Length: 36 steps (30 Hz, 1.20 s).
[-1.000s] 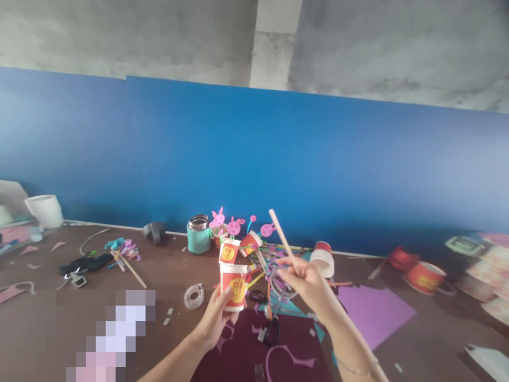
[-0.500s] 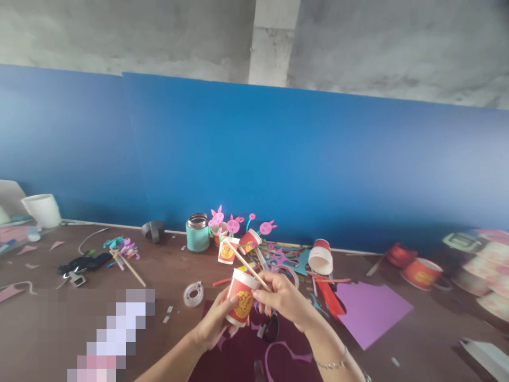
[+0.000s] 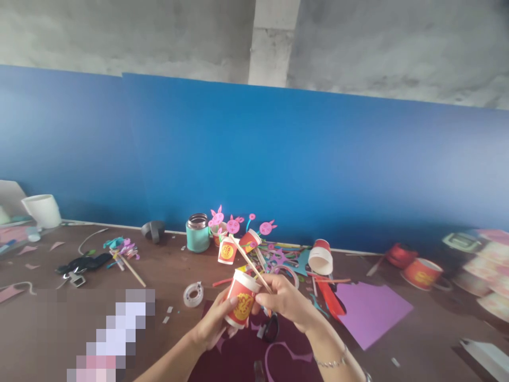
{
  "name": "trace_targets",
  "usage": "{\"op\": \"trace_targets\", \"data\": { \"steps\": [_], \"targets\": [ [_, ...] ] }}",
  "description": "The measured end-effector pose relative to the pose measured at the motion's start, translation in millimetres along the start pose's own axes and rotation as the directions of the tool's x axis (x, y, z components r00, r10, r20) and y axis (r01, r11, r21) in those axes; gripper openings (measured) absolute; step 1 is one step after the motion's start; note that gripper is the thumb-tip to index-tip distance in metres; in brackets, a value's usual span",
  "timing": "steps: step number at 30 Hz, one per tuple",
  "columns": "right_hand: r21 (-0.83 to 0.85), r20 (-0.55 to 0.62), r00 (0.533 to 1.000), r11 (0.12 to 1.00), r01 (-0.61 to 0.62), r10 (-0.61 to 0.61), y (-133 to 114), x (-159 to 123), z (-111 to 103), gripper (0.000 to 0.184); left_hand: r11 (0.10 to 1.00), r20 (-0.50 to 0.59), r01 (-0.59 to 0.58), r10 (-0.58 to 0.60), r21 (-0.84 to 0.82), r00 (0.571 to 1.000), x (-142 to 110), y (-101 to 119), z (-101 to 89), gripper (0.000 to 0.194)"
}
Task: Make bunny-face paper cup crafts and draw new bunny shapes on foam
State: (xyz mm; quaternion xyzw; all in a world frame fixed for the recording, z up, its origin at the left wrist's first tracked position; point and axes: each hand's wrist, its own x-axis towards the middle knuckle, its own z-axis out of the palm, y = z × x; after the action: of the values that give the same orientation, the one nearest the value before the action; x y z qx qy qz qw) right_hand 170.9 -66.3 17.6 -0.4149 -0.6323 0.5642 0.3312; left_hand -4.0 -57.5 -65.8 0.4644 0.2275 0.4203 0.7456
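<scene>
My left hand (image 3: 217,321) is closed round a red and white paper cup (image 3: 240,300) with a yellow print, tilted a little to the right. Between the fingers of my right hand (image 3: 282,297) is a thin pale stick (image 3: 247,258), slanting up to the left. Its lower end meets the cup's right side near the rim; my fingers hide whether it goes in. Just behind stand a smaller-looking paper cup (image 3: 226,251) and a tipped paper cup (image 3: 250,241), with pink paper animal faces (image 3: 233,225) on stems above them. Scissors (image 3: 271,328) lie partly under my hands.
A roll of clear tape (image 3: 193,294) lies left of my hands, with a turquoise jar (image 3: 198,233) behind it. Purple paper (image 3: 371,315) and a white-mouthed cup (image 3: 321,258) are to the right. Dark paper (image 3: 214,366) with cut scraps lies in front. A blue partition (image 3: 254,159) borders the table.
My right hand has come down and left, bringing the stick from upright beside the cup to slanting against it. The held cup has lowered and tilted right. Little differs over the last half second.
</scene>
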Motion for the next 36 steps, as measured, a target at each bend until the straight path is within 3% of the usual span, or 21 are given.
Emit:
{"op": "trace_targets", "data": {
  "steps": [12, 19, 36],
  "targets": [
    [-0.122, -0.129, 0.991, 0.992, 0.021, -0.037, 9.1, 2.6, 1.3, 0.014, 1.000, 0.002, -0.007, 0.007, 0.008, 1.000, -0.1, 2.0, 2.4, 0.049],
    [0.019, -0.003, 1.000, 1.000, 0.007, -0.007, 2.2, 0.6, -0.8, 0.016, 1.000, 0.002, 0.000, 0.000, 0.011, 1.000, 0.2, 2.6, 1.1, 0.049],
    [-0.054, -0.042, 0.999, 0.999, 0.003, -0.005, 8.7, 2.8, -1.4, 0.021, 1.000, -0.005, -0.004, 0.004, 0.013, 1.000, -0.2, 3.6, 2.4, 0.052]
  ]
}}
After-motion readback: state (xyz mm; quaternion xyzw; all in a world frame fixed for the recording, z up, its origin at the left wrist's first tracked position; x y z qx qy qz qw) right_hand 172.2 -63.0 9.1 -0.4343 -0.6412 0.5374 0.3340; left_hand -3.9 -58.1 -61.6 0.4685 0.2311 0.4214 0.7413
